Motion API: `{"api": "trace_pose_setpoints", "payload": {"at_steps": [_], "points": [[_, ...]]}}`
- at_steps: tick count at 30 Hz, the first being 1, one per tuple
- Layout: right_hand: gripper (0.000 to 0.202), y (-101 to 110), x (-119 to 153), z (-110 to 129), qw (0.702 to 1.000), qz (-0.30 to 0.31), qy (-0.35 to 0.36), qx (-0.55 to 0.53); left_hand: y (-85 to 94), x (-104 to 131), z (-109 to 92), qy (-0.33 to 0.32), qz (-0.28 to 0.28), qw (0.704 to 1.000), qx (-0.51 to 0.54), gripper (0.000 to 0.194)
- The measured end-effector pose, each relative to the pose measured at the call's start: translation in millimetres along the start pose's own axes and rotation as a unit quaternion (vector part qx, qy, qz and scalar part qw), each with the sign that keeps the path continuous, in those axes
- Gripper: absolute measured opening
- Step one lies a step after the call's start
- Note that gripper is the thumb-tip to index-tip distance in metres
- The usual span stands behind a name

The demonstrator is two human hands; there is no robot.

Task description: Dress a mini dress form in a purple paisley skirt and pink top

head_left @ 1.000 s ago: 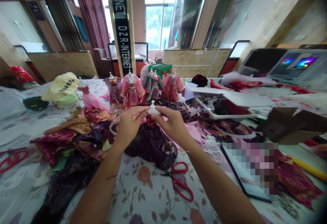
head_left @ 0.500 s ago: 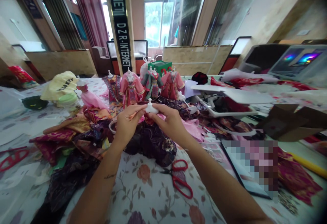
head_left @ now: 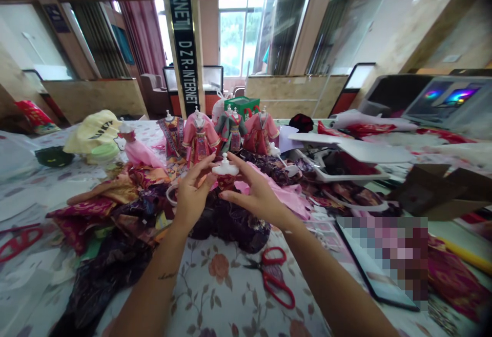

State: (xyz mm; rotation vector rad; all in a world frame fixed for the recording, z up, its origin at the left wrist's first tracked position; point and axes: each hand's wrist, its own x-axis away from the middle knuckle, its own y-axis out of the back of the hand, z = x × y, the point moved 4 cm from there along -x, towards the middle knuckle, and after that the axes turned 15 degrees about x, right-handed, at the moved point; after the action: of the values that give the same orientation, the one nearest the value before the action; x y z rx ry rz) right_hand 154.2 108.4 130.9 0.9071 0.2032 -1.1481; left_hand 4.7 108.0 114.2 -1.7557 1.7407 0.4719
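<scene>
A small white doll bust [head_left: 225, 168] with a knobbed neck stands upright between my hands, with dark red fabric just below it. My left hand [head_left: 194, 193] is at its left side, thumb and fingers apart, fingertips close to the bust's shoulder. On the other side, my right hand [head_left: 255, 191] has its fingers spread, the index fingertip near the neck and the thumb lower, by the red fabric. Dark patterned cloth [head_left: 238, 226] lies beneath both hands. Whether any fingertip touches the bust is hard to tell.
Behind stand dressed doll figures [head_left: 199, 134] and a green box [head_left: 242, 106]. Red-handled scissors [head_left: 274, 270] lie at front centre. Right of them are a tablet [head_left: 369, 265] and a cardboard box [head_left: 434, 191]. Crumpled fabrics [head_left: 103, 260] cover the left; another red scissors [head_left: 23, 242] lies beyond.
Both hands have loosened from their pinch on the white bust; the fingers are now spread apart around it. More of the bust and the red fabric below it shows. The view has tilted slightly.
</scene>
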Motion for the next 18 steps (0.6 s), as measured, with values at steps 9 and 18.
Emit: {"api": "trace_pose_setpoints", "payload": {"at_steps": [9, 18], "points": [[0.083, 5.6, -3.7, -15.6, 0.993, 0.011, -0.049, -0.105, -5.1, 0.1, -8.0, -0.030, 0.028, 0.998, -0.054, 0.020], [0.072, -5.6, -16.5, -34.2, 0.955, 0.147, -0.088, -0.242, -3.5, 0.9, -2.8, -0.021, 0.036, 0.999, -0.029, 0.018]]}}
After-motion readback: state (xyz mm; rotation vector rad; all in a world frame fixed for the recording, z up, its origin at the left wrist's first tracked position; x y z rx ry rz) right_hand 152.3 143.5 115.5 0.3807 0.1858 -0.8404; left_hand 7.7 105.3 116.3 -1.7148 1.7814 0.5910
